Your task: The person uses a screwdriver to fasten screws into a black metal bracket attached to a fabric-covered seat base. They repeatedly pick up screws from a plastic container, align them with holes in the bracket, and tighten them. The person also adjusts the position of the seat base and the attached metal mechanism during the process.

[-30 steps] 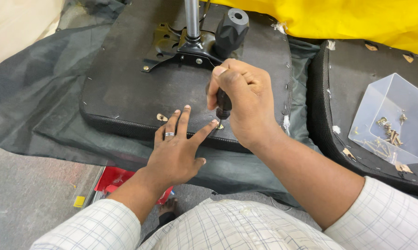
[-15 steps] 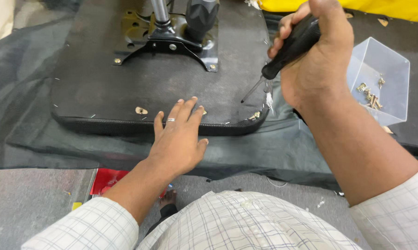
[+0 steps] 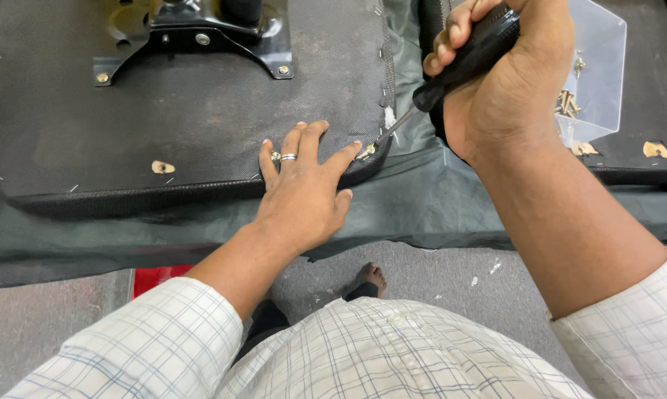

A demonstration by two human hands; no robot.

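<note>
Screw-driving step: right hand (image 3: 511, 89) clenched on screwdriver (image 3: 451, 70), tip at screw (image 3: 366, 151), frame centre; left hand (image 3: 304, 185) flat, released, on seat base (image 3: 200, 111). Next needs tip seated w/ steady pressure.

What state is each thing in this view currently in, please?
Left hand: flat, fingers spread on the seat base.
Right hand: closed around the screwdriver.
Screwdriver: tilted, tip at the seat corner.
Seat base: lying underside up.
Metal bracket: screwed onto it.
Clear plastic box: open, holding screws.

floor (image 3: 45, 332): grey | on it: dark plastic sheet (image 3: 422, 199), red object (image 3: 152, 279)
</note>
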